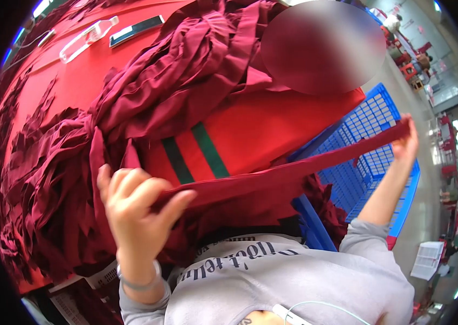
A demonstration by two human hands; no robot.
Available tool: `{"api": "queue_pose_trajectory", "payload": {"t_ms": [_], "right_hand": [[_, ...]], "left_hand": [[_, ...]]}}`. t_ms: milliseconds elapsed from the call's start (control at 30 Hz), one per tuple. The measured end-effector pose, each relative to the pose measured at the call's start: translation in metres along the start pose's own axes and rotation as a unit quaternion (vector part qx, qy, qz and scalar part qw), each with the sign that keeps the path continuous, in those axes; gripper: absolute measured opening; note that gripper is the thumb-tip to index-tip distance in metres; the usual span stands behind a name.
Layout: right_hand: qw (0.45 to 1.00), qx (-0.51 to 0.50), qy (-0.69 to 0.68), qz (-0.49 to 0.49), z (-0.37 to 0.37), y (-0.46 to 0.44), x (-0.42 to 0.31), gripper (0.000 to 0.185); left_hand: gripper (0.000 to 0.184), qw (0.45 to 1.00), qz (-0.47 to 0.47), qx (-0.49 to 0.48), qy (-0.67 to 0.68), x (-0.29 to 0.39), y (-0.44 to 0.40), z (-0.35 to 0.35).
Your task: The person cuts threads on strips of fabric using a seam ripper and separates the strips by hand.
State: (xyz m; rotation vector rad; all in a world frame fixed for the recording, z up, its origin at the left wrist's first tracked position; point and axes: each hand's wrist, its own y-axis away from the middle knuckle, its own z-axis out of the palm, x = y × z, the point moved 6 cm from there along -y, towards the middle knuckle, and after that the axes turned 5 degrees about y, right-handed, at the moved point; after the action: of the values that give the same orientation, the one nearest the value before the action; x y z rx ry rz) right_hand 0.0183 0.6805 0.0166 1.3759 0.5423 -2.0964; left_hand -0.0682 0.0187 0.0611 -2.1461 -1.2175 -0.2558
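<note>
A long maroon fabric strip [288,167] stretches between my two hands, in front of my body. My left hand [138,211] has its fingers curled around the strip's left end, with the thumb sticking out to the right. At the far right, my right hand [407,146] pinches the other end, above a blue plastic basket [383,108]. Beyond the strip lies a red table surface [261,127] with two dark green bands [210,150]. A big heap of maroon fabric strips [169,81] covers the table ahead and to the left.
A clear plastic bottle [88,39] and a phone [137,31] lie on the table's far left. More maroon cloth [334,208] hangs beside the basket. Printed sheets [428,260] are at the right. Other people [392,23] sit in the background. One round patch is blurred.
</note>
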Motion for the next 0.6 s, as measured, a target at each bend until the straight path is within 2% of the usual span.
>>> {"api": "queue_pose_trajectory", "payload": {"t_ms": [33, 67, 100, 133, 167, 200, 233, 267, 300, 333, 400, 433, 533, 567, 600], "right_hand": [[1.000, -0.022, 0.008, 0.006, 0.021, -0.007, 0.015, 0.022], [0.999, 0.019, 0.033, 0.015, 0.036, -0.015, 0.031, 0.020], [0.998, -0.005, 0.046, 0.050, 0.053, -0.020, 0.045, 0.019], [0.991, 0.026, 0.090, 0.093, 0.071, -0.019, 0.059, 0.037], [0.975, 0.163, 0.145, 0.039, 0.069, -0.036, 0.076, 0.056], [0.974, 0.116, 0.191, 0.019, 0.080, -0.045, 0.084, 0.067], [0.972, 0.118, 0.201, -0.026, 0.085, -0.054, 0.093, 0.055], [0.949, 0.133, 0.285, -0.031, 0.074, -0.076, 0.104, 0.035], [0.921, 0.112, 0.352, -0.124, 0.087, -0.071, 0.100, 0.020], [0.864, 0.110, 0.459, -0.173, 0.092, -0.073, 0.099, 0.023], [0.732, 0.143, 0.644, -0.171, 0.088, -0.080, 0.101, 0.031], [0.728, 0.145, 0.631, -0.225, 0.086, -0.078, 0.102, 0.035], [0.710, 0.171, 0.638, -0.245, 0.080, -0.083, 0.096, 0.037], [0.705, 0.195, 0.631, -0.258, 0.078, -0.080, 0.093, 0.037], [0.689, 0.196, 0.643, -0.271, 0.083, -0.070, 0.089, 0.036]], "left_hand": [[0.030, 0.999, -0.038, -0.007, -0.023, -0.013, 0.007, -0.007], [0.030, 0.996, -0.075, -0.014, -0.046, -0.024, 0.013, -0.013], [0.031, 0.992, -0.089, -0.010, -0.089, -0.030, 0.018, -0.014], [0.031, 0.986, -0.100, -0.005, -0.129, -0.034, 0.022, -0.014], [0.030, 0.982, -0.115, -0.015, -0.150, -0.036, 0.025, -0.013], [0.029, 0.980, -0.118, -0.014, -0.160, -0.035, 0.027, -0.010], [0.029, 0.978, -0.121, -0.013, -0.172, -0.034, 0.029, -0.005], [0.028, 0.975, -0.126, -0.012, -0.184, -0.034, 0.031, -0.003], [0.027, 0.971, -0.143, -0.025, -0.189, -0.036, 0.032, -0.001], [0.027, 0.971, -0.144, -0.022, -0.190, -0.035, 0.031, 0.001], [0.027, 0.970, -0.150, -0.018, -0.192, -0.033, 0.031, 0.003], [0.023, 0.964, -0.162, -0.057, -0.202, -0.034, 0.033, 0.006], [0.024, 0.966, -0.129, 0.014, -0.223, -0.017, 0.034, 0.012], [0.031, 0.962, -0.133, -0.003, -0.238, -0.015, 0.037, 0.015], [0.031, 0.970, -0.094, 0.008, -0.223, -0.007, 0.038, 0.017]]}}
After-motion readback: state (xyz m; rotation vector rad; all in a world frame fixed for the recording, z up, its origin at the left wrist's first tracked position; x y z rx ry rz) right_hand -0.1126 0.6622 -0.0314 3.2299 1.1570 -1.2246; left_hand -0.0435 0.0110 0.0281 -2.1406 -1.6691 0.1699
